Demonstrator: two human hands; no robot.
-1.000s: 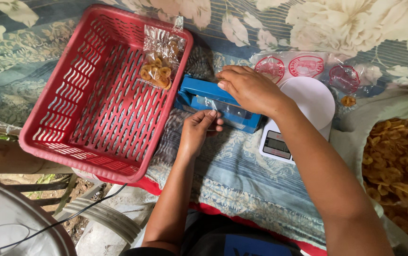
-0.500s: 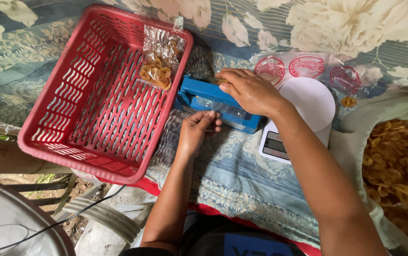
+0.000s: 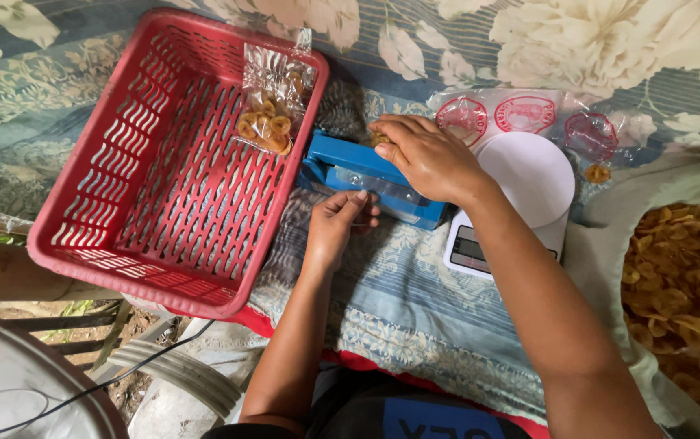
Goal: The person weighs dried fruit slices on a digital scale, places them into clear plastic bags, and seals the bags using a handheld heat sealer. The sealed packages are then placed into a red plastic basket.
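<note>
One sealed bag of chips lies in the red basket. The right hand presses the blue sealer arm down; the left hand pinches a clear bag edge. Loose chips remain unpacked.

home snack-packing spot | floral cloth | scale | chips

chip pile cut off right, sealer partly under right hand

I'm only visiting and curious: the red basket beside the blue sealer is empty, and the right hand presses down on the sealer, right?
Not quite. The red basket is not empty: the head view shows one clear bag of chips in it. The rest holds: the right hand presses on the blue sealer.
</note>
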